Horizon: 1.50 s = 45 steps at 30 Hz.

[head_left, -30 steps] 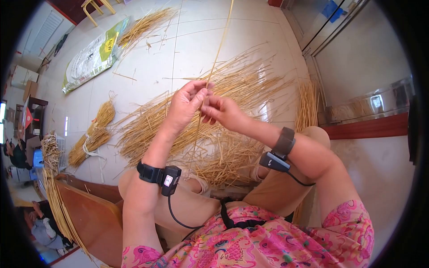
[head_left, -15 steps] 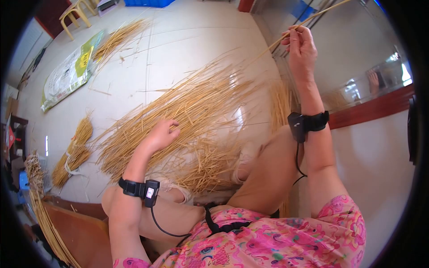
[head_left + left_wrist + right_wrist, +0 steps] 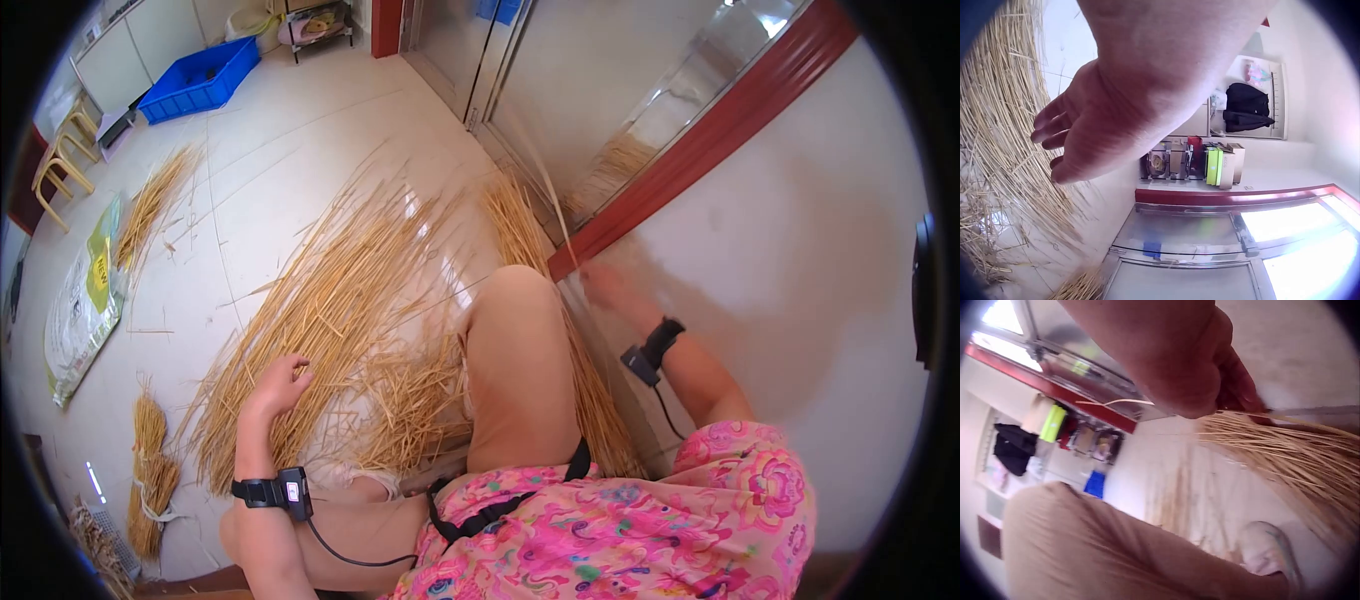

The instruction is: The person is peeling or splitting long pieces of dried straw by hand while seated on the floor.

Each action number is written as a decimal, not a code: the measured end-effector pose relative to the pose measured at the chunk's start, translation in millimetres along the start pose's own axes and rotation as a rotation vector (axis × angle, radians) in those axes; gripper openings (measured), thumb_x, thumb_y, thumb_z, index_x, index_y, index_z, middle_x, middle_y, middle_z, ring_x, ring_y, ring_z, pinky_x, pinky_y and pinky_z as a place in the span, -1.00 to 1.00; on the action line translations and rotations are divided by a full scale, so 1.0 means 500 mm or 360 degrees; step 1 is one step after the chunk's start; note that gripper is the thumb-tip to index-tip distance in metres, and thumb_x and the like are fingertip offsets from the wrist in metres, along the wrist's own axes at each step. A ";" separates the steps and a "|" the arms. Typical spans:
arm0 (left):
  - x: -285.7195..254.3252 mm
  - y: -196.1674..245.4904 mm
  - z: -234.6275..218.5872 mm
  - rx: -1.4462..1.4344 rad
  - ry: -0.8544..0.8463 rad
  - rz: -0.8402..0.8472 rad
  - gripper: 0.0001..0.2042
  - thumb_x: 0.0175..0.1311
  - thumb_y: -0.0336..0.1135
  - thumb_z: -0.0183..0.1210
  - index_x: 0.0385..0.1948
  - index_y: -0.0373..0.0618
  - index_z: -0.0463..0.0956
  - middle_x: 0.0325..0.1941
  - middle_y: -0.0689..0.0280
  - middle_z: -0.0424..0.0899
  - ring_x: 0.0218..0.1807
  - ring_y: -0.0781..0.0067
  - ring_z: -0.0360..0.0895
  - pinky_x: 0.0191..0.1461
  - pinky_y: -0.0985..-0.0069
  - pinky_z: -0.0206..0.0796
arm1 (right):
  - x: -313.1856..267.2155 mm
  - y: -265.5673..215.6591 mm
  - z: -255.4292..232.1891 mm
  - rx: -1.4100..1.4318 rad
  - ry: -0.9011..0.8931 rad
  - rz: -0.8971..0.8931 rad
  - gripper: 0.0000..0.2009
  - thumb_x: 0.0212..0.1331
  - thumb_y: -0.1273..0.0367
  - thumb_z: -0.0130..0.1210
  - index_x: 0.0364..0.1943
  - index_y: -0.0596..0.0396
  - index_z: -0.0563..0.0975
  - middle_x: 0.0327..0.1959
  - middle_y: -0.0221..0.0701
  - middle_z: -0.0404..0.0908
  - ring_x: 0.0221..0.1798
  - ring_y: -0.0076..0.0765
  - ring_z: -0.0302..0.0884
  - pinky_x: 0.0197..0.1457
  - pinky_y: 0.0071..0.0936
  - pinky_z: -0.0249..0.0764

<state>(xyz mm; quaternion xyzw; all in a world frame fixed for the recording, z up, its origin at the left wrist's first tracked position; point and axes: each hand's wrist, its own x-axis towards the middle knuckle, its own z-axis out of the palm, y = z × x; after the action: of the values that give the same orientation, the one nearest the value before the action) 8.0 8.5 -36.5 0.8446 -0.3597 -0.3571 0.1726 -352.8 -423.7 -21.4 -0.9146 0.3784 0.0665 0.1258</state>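
Over the near side of a wide spread of straw stalks (image 3: pixel 330 290) on the floor, my left hand (image 3: pixel 278 386) hangs with loosely bent fingers and holds nothing. The left wrist view shows that hand (image 3: pixel 1104 125) in front of the same straw. On the right, close to the wall, my blurred right hand (image 3: pixel 612 290) pinches one long straw stalk (image 3: pixel 553 195). That stalk (image 3: pixel 1125 400) runs through the fingers of the right hand (image 3: pixel 1232 387) in the right wrist view. Below it lies a second row of straw (image 3: pixel 1291 450) along the wall.
A heap of short straw bits (image 3: pixel 410 395) lies by my feet. At left are a tied straw bundle (image 3: pixel 150 470) and a printed plastic bag (image 3: pixel 85 320). A blue crate (image 3: pixel 200 85) and a wooden stool (image 3: pixel 68 165) stand farther back. A red-based glass partition (image 3: pixel 700 165) borders the right.
Both hands were together on the stalk; the left let go and dropped toward the straw. My right hand carried the stalk out right, then down beside the wall. The view turned right.
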 end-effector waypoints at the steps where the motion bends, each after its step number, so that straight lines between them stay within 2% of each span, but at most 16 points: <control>1: 0.002 -0.009 0.005 -0.0008 -0.0018 -0.0006 -0.64 0.15 -0.22 0.14 -0.06 -0.23 0.47 -0.11 0.04 0.57 -0.14 0.14 0.54 -0.04 0.35 0.37 | -0.028 0.041 0.050 -0.0074 -0.0061 -0.0014 -0.81 0.13 0.35 -0.08 -0.40 0.22 0.47 -0.37 0.02 0.54 -0.27 0.18 0.49 -0.20 -0.06 0.39; 4: 0.006 -0.026 0.015 0.0005 -0.0063 -0.0015 -0.63 0.16 -0.21 0.14 -0.05 -0.22 0.47 -0.11 0.05 0.58 -0.13 0.16 0.55 -0.04 0.36 0.37 | -0.094 0.176 0.207 -0.0197 -0.0178 0.0019 -0.78 0.11 0.35 -0.07 -0.42 0.24 0.53 -0.38 0.00 0.56 -0.28 0.15 0.52 -0.18 -0.08 0.43; 11: 0.019 -0.081 0.040 -0.0096 -0.0031 -0.0102 -0.65 0.17 -0.19 0.12 -0.07 -0.20 0.48 -0.11 0.06 0.60 -0.10 0.17 0.55 -0.01 0.38 0.37 | -0.202 0.268 0.326 -0.0428 -0.0659 0.0268 -0.76 0.07 0.35 -0.03 -0.38 0.26 0.58 -0.35 -0.01 0.59 -0.29 0.12 0.56 -0.16 -0.13 0.47; 14: 0.050 -0.138 0.070 -0.0133 0.0083 -0.0039 -0.68 0.18 -0.19 0.10 -0.14 -0.23 0.51 -0.17 0.04 0.62 -0.14 0.17 0.57 -0.05 0.38 0.39 | -0.193 0.243 0.306 -0.0441 -0.0737 0.0169 -0.74 0.04 0.29 0.03 -0.37 0.24 0.59 -0.36 -0.05 0.60 -0.30 0.08 0.57 -0.15 -0.13 0.47; 16: 0.054 -0.173 0.098 -0.0161 0.0165 -0.0095 -0.70 0.17 -0.19 0.09 -0.22 -0.23 0.55 -0.22 0.04 0.63 -0.17 0.13 0.58 -0.09 0.34 0.40 | -0.141 0.195 0.232 0.0009 -0.0484 0.0327 -0.70 0.02 0.22 0.06 -0.39 0.21 0.60 -0.36 -0.08 0.61 -0.32 0.01 0.59 -0.16 -0.16 0.48; 17: 0.085 -0.236 0.140 -0.0111 0.0209 -0.0163 -0.71 0.15 -0.17 0.09 -0.27 -0.21 0.58 -0.24 0.04 0.63 -0.18 0.09 0.57 -0.10 0.31 0.40 | -0.090 0.205 0.214 0.0159 -0.0340 0.0373 -0.72 0.08 0.23 0.05 -0.35 0.19 0.58 -0.39 -0.16 0.63 -0.36 -0.17 0.61 -0.26 -0.25 0.49; 19: 0.075 -0.237 0.175 -0.0104 0.0301 -0.0510 -0.74 0.12 -0.20 0.08 -0.30 -0.18 0.60 -0.24 0.04 0.63 -0.18 0.08 0.58 -0.10 0.29 0.40 | -0.030 0.053 0.040 0.0744 -0.0082 0.0462 -0.83 0.25 0.33 -0.06 -0.29 0.15 0.47 -0.52 -0.38 0.55 -0.49 -0.47 0.53 -0.47 -0.49 0.44; 20: 0.077 -0.249 0.197 -0.0079 0.0342 -0.0675 -0.75 0.12 -0.23 0.07 -0.30 -0.18 0.60 -0.23 0.05 0.63 -0.17 0.08 0.58 -0.11 0.28 0.41 | -0.023 -0.024 -0.040 0.1145 0.0109 0.0122 -0.83 0.26 0.32 -0.06 -0.28 0.12 0.47 -0.51 -0.41 0.52 -0.52 -0.50 0.48 -0.49 -0.57 0.41; 22: 0.095 -0.296 0.249 0.0349 0.0212 -0.0703 -0.77 0.12 -0.30 0.04 -0.32 -0.18 0.61 -0.21 0.05 0.63 -0.14 0.08 0.58 -0.09 0.27 0.42 | 0.001 -0.190 -0.177 0.1328 0.0162 -0.0029 -0.83 0.29 0.30 -0.07 -0.29 0.10 0.45 -0.52 -0.44 0.50 -0.56 -0.61 0.43 -0.54 -0.66 0.35; 25: 0.096 -0.328 0.303 0.0024 0.0328 -0.1011 -0.79 0.15 -0.36 0.01 -0.27 -0.19 0.60 -0.11 0.02 0.59 -0.06 0.03 0.54 -0.04 0.24 0.41 | -0.013 -0.402 -0.265 0.1751 0.0000 -0.0302 -0.82 0.30 0.29 -0.09 -0.30 0.10 0.45 -0.53 -0.46 0.49 -0.59 -0.68 0.39 -0.54 -0.73 0.31; 28: 0.067 -0.318 0.314 0.0027 0.0680 -0.1073 -0.79 0.17 -0.35 0.02 -0.23 -0.16 0.57 -0.03 0.04 0.51 0.02 0.04 0.46 0.01 0.26 0.38 | -0.001 -0.569 -0.198 0.1545 -0.0350 -0.0574 -0.82 0.28 0.32 -0.06 -0.29 0.16 0.46 -0.50 -0.44 0.51 -0.55 -0.65 0.44 -0.53 -0.71 0.33; 31: 0.077 -0.344 0.310 -0.0157 0.0805 -0.1145 -0.81 0.18 -0.33 0.04 -0.23 -0.12 0.55 -0.01 0.07 0.44 0.06 0.06 0.41 0.05 0.26 0.34 | 0.041 -0.674 -0.062 0.1204 -0.0748 -0.0802 -0.82 0.24 0.36 -0.02 -0.29 0.23 0.47 -0.48 -0.42 0.53 -0.48 -0.61 0.50 -0.46 -0.64 0.38; 33: 0.089 -0.368 0.299 -0.0161 0.0848 -0.1102 -0.84 0.16 -0.34 0.07 -0.28 -0.10 0.56 -0.07 0.09 0.47 0.01 0.08 0.43 0.03 0.26 0.35 | 0.066 -0.703 -0.002 0.0683 -0.0747 -0.1068 -0.82 0.15 0.37 0.06 -0.30 0.24 0.50 -0.43 -0.24 0.61 -0.41 -0.27 0.58 -0.30 -0.40 0.47; 37: 0.101 -0.404 0.282 -0.0243 0.0794 -0.0899 -0.89 0.09 -0.37 0.14 -0.35 -0.07 0.56 -0.17 0.15 0.52 -0.05 0.11 0.44 -0.03 0.26 0.35 | 0.078 -0.714 0.054 0.0464 -0.0877 -0.1217 -0.83 0.13 0.34 0.07 -0.33 0.19 0.52 -0.44 -0.17 0.60 -0.35 -0.04 0.56 -0.27 -0.28 0.47; 40: 0.125 -0.406 0.277 -0.0142 0.0960 -0.0817 -0.91 0.03 -0.40 0.17 -0.40 -0.07 0.55 -0.25 0.18 0.52 -0.08 0.13 0.45 -0.05 0.26 0.35 | 0.080 -0.716 0.065 0.0259 -0.0813 -0.1304 -0.82 0.11 0.34 0.07 -0.30 0.17 0.52 -0.44 -0.18 0.59 -0.36 -0.06 0.56 -0.28 -0.29 0.45; 45: 0.175 -0.407 0.281 -0.0157 0.0970 -0.0805 -0.90 0.01 -0.41 0.18 -0.40 -0.04 0.54 -0.22 0.22 0.51 -0.04 0.15 0.43 -0.04 0.26 0.35 | 0.069 -0.727 0.047 0.0098 -0.0800 -0.1297 -0.81 0.11 0.31 0.07 -0.29 0.13 0.47 -0.46 -0.21 0.57 -0.37 -0.06 0.54 -0.30 -0.26 0.47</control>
<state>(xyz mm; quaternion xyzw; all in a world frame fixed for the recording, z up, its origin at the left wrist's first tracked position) 47.1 78.5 -286.3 0.9645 -0.0549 -0.1381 0.2184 -71.3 -192.2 13.9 -0.9399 -0.0513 0.2198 0.2561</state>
